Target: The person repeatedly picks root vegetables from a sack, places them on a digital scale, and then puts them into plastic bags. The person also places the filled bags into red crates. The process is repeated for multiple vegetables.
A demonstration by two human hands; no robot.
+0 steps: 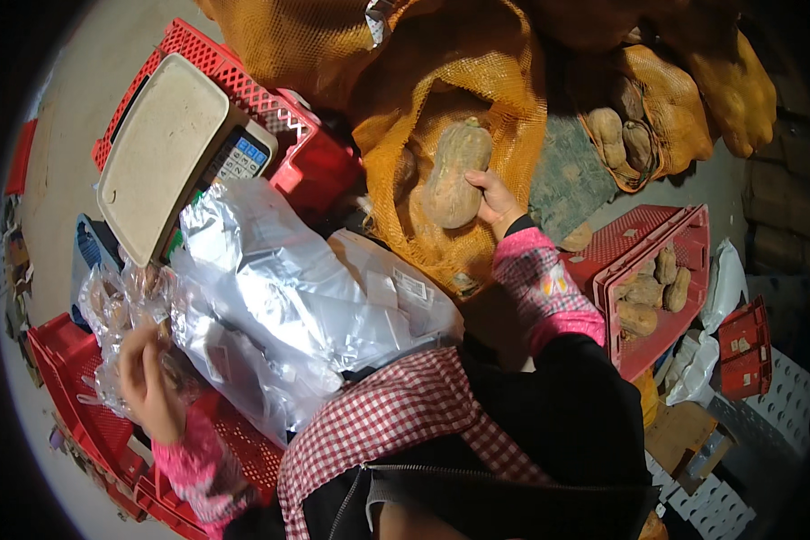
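A pale tan butternut squash is in my right hand, whose thumb lies across its side. The squash is at the mouth of an orange mesh sack, and another squash shows dimly inside. Off to the left, my left hand is raised with loosely bent fingers apart and nothing seen in them. It is beside clear plastic bags with brownish contents that I cannot make out. Silvery clear plastic sheeting or bags lie heaped across my lap, between the two hands.
A digital scale with a beige tray stands at the left, by a red crate. Another red crate is at lower left. At the right, a red crate holds several squashes. More filled mesh sacks stand at far right.
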